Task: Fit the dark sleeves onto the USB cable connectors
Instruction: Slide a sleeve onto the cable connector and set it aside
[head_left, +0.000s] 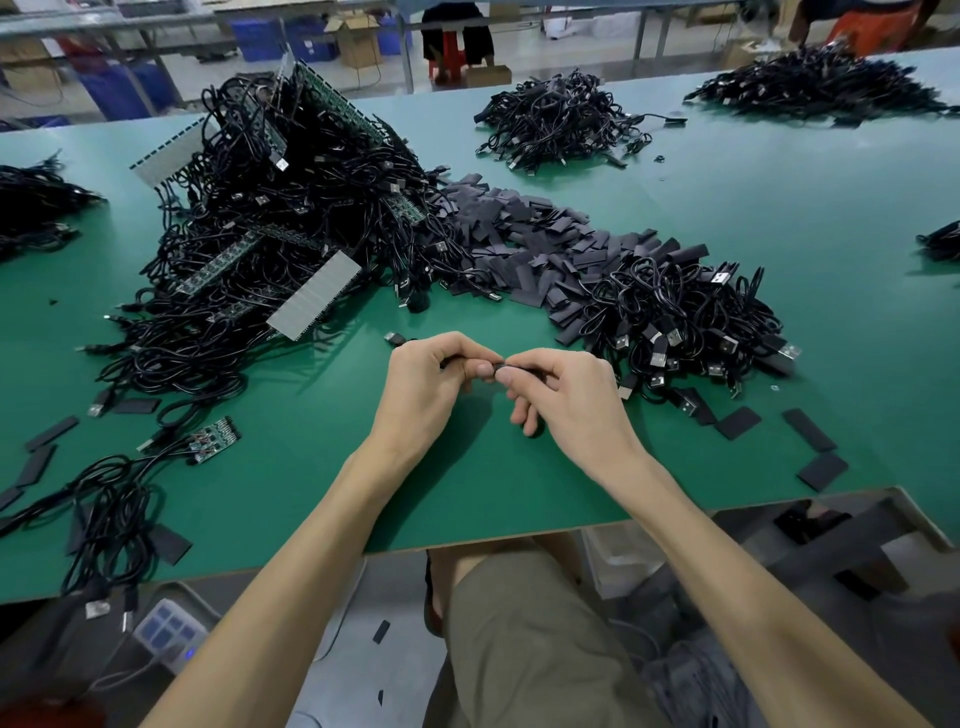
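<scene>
My left hand (431, 379) and my right hand (561, 389) meet above the green table (322, 467), fingertips almost touching. Between them sits a small dark sleeve (506, 370), pinched by my right thumb and fingers. My left hand pinches the other end, a cable connector mostly hidden inside its curled fingers. A heap of loose dark sleeves (524, 239) lies behind the hands. A pile of black USB cables (685, 322) with silver plugs lies to the right of my hands.
A big tangle of cables with green circuit strips (270, 223) fills the left. More cable piles (561, 119) sit at the far side. Stray sleeves (810, 428) lie near the front right edge. A small circuit board (215, 439) lies front left.
</scene>
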